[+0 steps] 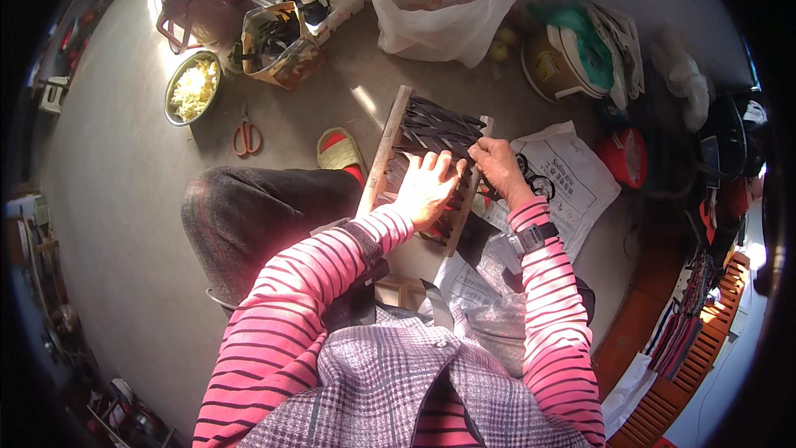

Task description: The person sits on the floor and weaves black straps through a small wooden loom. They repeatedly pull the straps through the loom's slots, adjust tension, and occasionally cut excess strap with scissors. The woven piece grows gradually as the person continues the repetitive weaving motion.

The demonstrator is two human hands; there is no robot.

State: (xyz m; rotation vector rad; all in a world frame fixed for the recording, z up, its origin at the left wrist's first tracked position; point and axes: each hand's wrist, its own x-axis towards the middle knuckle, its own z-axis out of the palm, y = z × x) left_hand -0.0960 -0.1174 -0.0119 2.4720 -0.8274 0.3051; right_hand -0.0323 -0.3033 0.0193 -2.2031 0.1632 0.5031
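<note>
A wooden frame (pixel 383 149) with two long side rails stands tilted in front of my lap. Dark flat strips (pixel 438 123) stretch across between its rails, bunched thickly at the far end. My left hand (pixel 428 189) lies over the strips in the middle, its fingers stretched out. At the right rail, my right hand (pixel 501 168) has thumb and fingers pinched together beside the strip ends. What it pinches is hidden by the fingers. Thin black loops (pixel 541 186) rest on a white printed sack (pixel 572 170) just right of that hand.
Orange-handled scissors (pixel 246 138) lie on the floor left of my slippered foot (pixel 340 149). Beyond are a bowl of yellowish pieces (pixel 193 90), an open box (pixel 282 66), a jug (pixel 197 8) and a white plastic bag (pixel 444 21). A bucket (pixel 549 66) and red bowl (pixel 623 158) stand right.
</note>
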